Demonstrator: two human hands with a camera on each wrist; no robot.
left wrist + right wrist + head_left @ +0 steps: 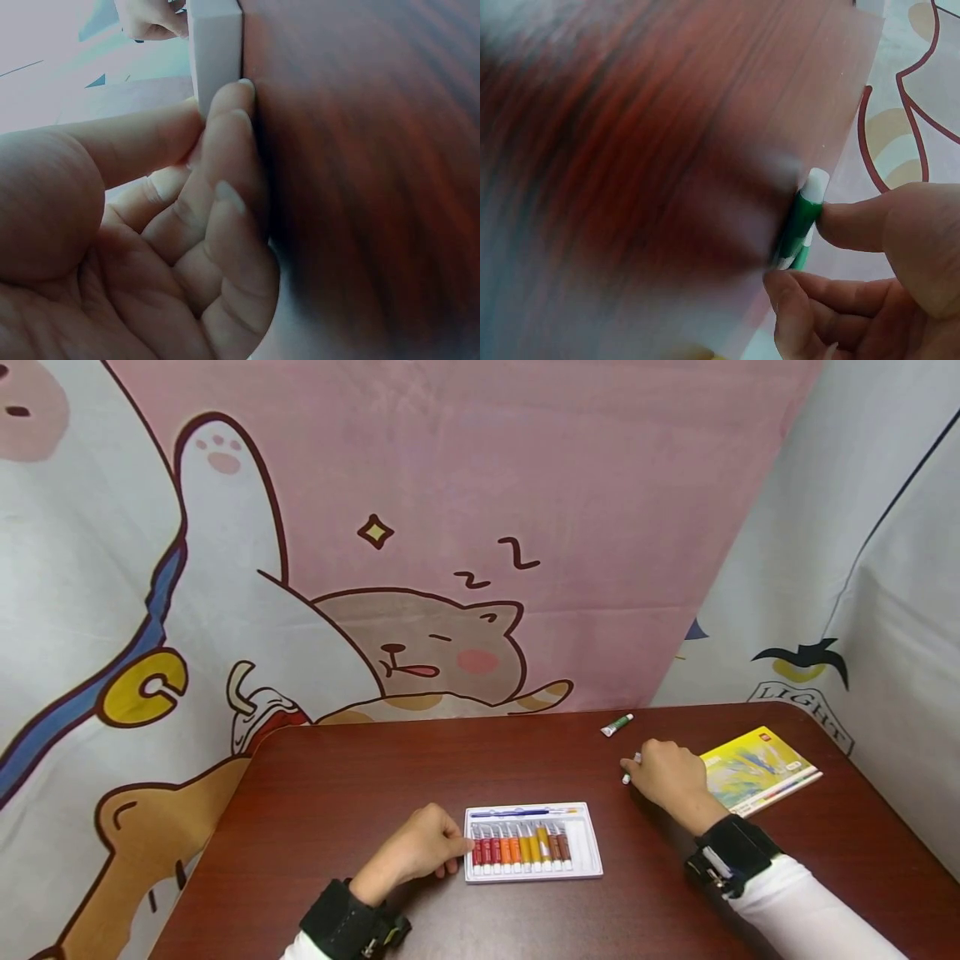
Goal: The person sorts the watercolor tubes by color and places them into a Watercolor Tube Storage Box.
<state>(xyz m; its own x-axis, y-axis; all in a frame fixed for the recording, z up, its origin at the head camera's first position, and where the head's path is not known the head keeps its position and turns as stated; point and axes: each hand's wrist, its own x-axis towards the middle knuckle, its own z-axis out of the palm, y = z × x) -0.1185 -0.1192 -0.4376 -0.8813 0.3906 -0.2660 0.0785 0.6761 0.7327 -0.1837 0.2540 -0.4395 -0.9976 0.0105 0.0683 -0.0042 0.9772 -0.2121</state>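
A white plastic tray (587,853) lies on the table with a row of paint tubes (527,845), running from red through orange and yellow to brown. My left hand (420,846) is at its left edge, pinching the rim between thumb and fingers, as the left wrist view confirms. Further right and back, my right hand (669,777) pinches a small green paint tube (800,220) with a white cap, low over the tabletop. In the head view that hand covers most of the tube. Another green tube (617,725) lies near the table's back edge.
A yellow box (761,768) with a printed picture lies to the right, partly behind my right forearm. A thin blue paintbrush (517,813) rests in the tray's upper slot. The brown table (360,777) ends at a cartoon-printed cloth (600,527) behind.
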